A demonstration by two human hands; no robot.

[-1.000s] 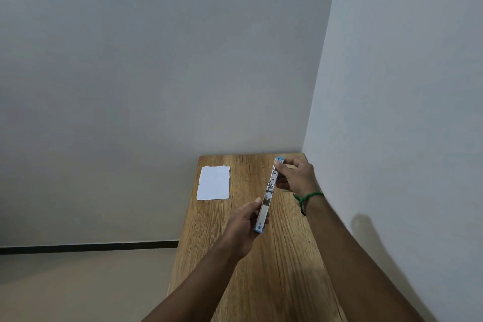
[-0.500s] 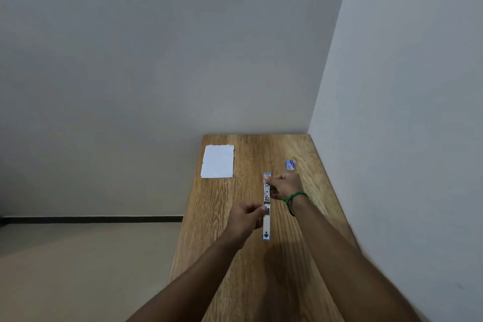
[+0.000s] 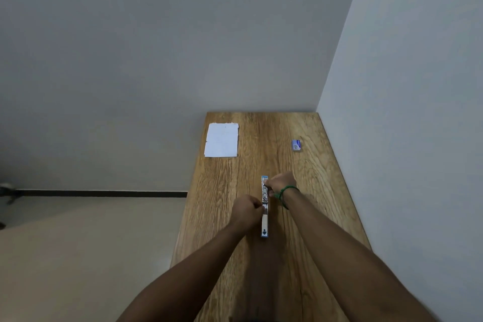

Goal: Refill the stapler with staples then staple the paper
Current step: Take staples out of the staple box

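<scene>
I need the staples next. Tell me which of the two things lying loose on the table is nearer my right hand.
The small blue staple box, beyond your right hand by the right wall. The white paper lies far left.

The table (image 3: 308, 191) is wood with a strong grain and a matt, faintly satin finish. The stapler (image 3: 264, 206) opened flat on it shows shiny bare metal along its length, with pale blue ends, probably plastic. At the far left, the paper (image 3: 222, 140) is matt white, its top edge rough. The small staple box (image 3: 297, 145) at the far right looks like printed card.
</scene>
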